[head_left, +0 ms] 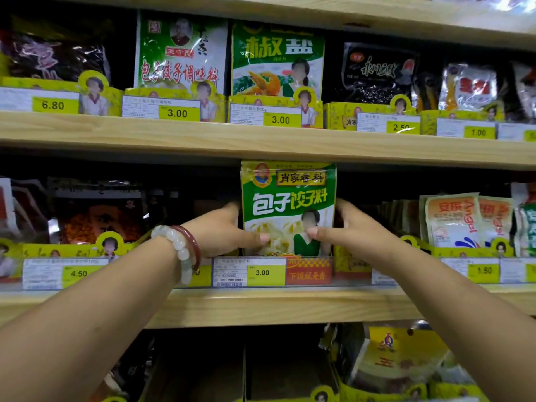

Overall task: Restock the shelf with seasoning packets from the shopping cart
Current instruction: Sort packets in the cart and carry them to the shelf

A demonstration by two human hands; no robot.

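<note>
Wooden supermarket shelving fills your view, and on the middle shelf (pixel 261 306) you have the green seasoning packet (pixel 288 207) standing upright behind its 3.00 price tag (pixel 249 272). Your left hand (pixel 223 230) grips its left edge, thumb pressed across the front and fingers curled out of sight behind. Your right hand (pixel 348 227) mirrors that on the right edge, thumb on the front near the other thumb. Whether more packets stand behind this one cannot be told.

The packet's top sits close under the upper shelf board (pixel 261 146), and its bottom is hidden behind the yellow display tray front (pixel 342 265). I judge you are seating it in its slot, nearly done with this one.

Watch for these: if you let go before the base is fully down inside the tray, the packet may tip forward over the low front lip. Pushing too hard could crumple the soft pouch or shove it into the dark gap to its left. Your beaded bracelet (pixel 179 250) hangs close to the label strip and could snag a tag as you draw back. To the right, the orange yeast sachets (pixel 452 221) lean loosely; a careless elbow might topple them.
</note>
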